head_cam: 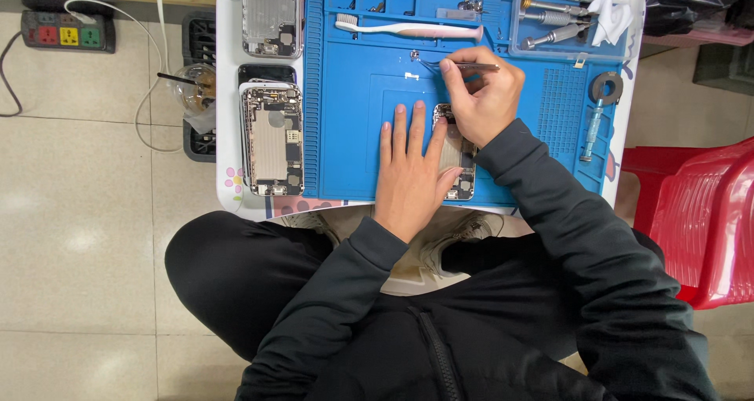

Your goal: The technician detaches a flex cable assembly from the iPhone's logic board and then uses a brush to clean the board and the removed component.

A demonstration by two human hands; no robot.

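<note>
Left hand point(410, 173) spread flat, pinning the opened silver metal phone shell point(458, 165) to the ribbed blue rubber mat point(345, 110). Right hand point(481, 95), just above the shell, pinches thin steel tweezers point(463, 68). Risk: tiny screw slips from smooth tips, rolls off. White plastic toothbrush point(408, 29) lies beyond the fingers.

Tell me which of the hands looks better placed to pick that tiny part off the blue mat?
Probably the right hand: it holds the tweezers, tips near the small part. The left hand lies flat, steadying the opened phone.
</note>
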